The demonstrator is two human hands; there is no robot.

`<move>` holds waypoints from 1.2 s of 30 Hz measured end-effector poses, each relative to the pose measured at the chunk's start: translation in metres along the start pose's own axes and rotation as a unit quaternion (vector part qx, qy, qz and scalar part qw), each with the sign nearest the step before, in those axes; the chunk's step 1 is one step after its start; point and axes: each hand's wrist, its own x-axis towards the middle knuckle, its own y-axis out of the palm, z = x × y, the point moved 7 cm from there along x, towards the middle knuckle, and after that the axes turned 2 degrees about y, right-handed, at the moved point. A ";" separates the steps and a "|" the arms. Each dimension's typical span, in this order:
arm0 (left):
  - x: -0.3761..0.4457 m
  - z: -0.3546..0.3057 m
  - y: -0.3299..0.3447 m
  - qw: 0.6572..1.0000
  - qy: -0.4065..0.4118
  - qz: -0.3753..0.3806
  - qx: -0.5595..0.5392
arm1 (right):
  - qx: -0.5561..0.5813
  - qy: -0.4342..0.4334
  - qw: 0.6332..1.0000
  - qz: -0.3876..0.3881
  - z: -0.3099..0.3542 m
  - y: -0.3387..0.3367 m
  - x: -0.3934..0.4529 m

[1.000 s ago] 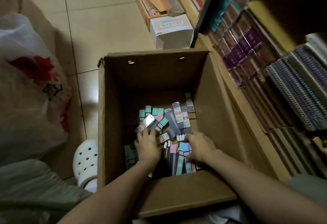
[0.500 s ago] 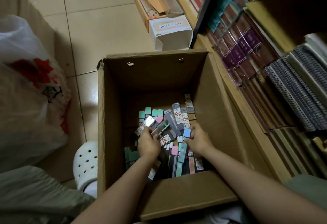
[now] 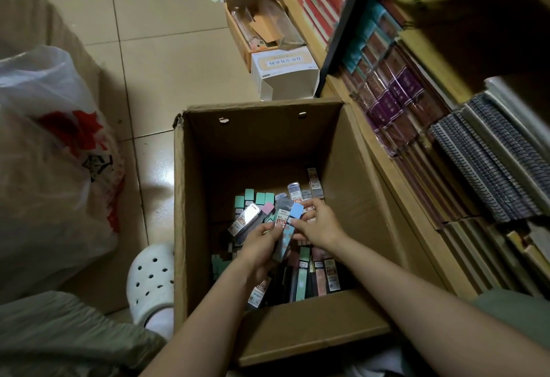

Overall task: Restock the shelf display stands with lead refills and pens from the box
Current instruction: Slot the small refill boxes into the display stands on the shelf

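An open cardboard box (image 3: 351, 150) stands on the floor, its bottom covered with several slim lead refill cases (image 3: 315, 275) capped in green, pink and blue. My left hand (image 3: 257, 244) is inside the box and grips a fan of refill cases (image 3: 250, 219). My right hand (image 3: 317, 225) pinches a blue-capped refill case (image 3: 290, 227) and holds it against the bunch in my left hand. Both hands are lifted a little above the pile.
A low wooden shelf (image 3: 401, 186) with wrapped notebooks and spiral pads runs along the right. A white carton (image 3: 282, 74) and an open box of clutter (image 3: 259, 28) lie beyond. A white plastic bag (image 3: 53, 150) sits left; a white clog (image 3: 150, 281) is beside the box.
My hands rose from the pile. The right hand picked out a blue-capped case and brought it left to the bunch in my left hand.
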 end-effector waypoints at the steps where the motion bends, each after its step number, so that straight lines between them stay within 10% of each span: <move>1: 0.000 0.000 0.001 1.000 0.004 0.007 -0.006 | 0.000 0.000 1.000 -0.001 0.001 -0.001 0.002; 5: 0.003 0.001 -0.001 1.000 0.015 -0.017 -0.021 | -0.105 -0.031 0.994 -0.011 0.001 -0.007 0.005; 11: 0.015 0.009 -0.020 0.995 0.003 -0.097 0.010 | -0.469 -0.003 0.882 0.033 -0.049 -0.010 0.003; 16: 0.020 0.014 -0.020 0.994 -0.001 -0.105 0.024 | -0.532 -0.032 0.846 0.031 -0.059 -0.008 0.004; 28: 0.012 0.002 -0.012 0.995 -0.007 -0.088 0.037 | -0.298 -0.031 0.953 0.043 -0.033 -0.010 -0.010; 36: -0.040 -0.095 0.033 0.978 0.136 -0.019 0.156 | -0.188 -0.151 0.964 -0.113 0.066 -0.055 -0.052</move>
